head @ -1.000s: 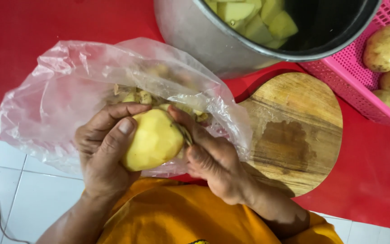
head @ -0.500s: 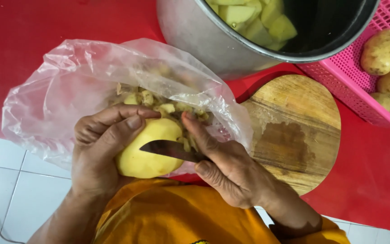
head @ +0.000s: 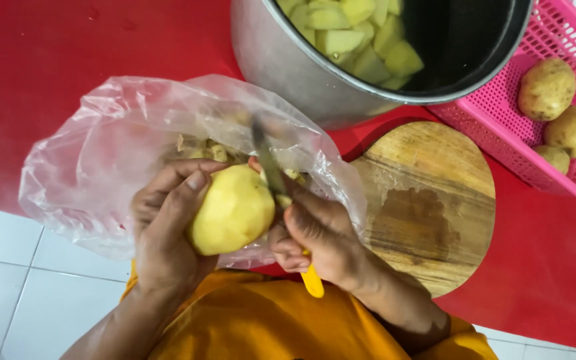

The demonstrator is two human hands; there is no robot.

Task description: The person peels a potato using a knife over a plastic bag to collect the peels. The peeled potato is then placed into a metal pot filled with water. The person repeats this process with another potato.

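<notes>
Hands meet over the open mouth of a crumpled clear plastic bag (head: 101,167) that lies on the red table top (head: 68,47). We see the left hand (head: 168,223) wrapped around a peeled, pale yellow potato (head: 233,210), fingers curled over its top and thumb along its near side, holding it just above the bag. Beside it the right hand (head: 318,237) is closed tight on a knife with a yellow handle (head: 312,283); its dark blade (head: 268,160) rises along the potato's right side and points away from us, towards the pot. Scraps of peel (head: 201,150) lie inside the bag, under the blade.

Behind the bag stands a large grey metal pot (head: 301,80) holding cut pieces of peeled potato (head: 355,37). To the right of the hands a round wooden cutting board (head: 428,200) rests on the table, its far edge near the pot. Further right sits a pink plastic basket (head: 501,140) with three unpeeled brown potatoes (head: 547,88).
</notes>
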